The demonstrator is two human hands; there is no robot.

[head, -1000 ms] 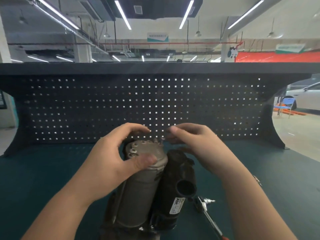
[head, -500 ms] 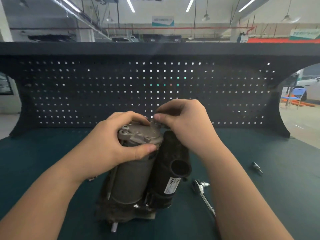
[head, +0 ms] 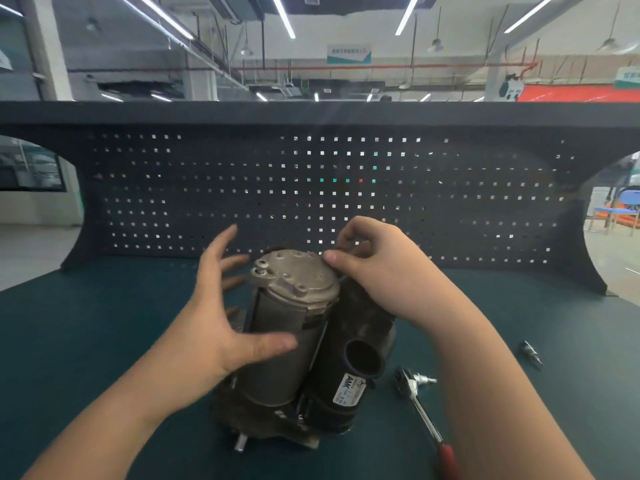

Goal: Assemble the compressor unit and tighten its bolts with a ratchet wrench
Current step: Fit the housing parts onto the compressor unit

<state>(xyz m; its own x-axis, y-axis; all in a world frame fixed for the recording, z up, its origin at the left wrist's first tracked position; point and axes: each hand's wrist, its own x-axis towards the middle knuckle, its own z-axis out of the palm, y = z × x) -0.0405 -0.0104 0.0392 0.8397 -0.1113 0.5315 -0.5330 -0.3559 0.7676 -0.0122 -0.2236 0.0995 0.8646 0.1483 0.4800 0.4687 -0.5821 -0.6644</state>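
Compressor (head: 294,344) stands upright mid-bench (head: 86,341). Left hand (head: 211,313), at its 9 o'clock, is spread, thumb on the grey cylinder. Right hand (head: 374,271), at 1 o'clock, pinches something small at the cap (head: 294,275) rim. Ratchet (head: 420,407) lies at 4 o'clock, socket (head: 530,353) beyond.

The left hand (head: 221,313) is held open with fingers spread and the thumb stretched out to the right, the forearm reaching in from the lower left. The right hand (head: 377,271) is curled, with thumb and fingertips pinched together, its forearm extended from the lower right.
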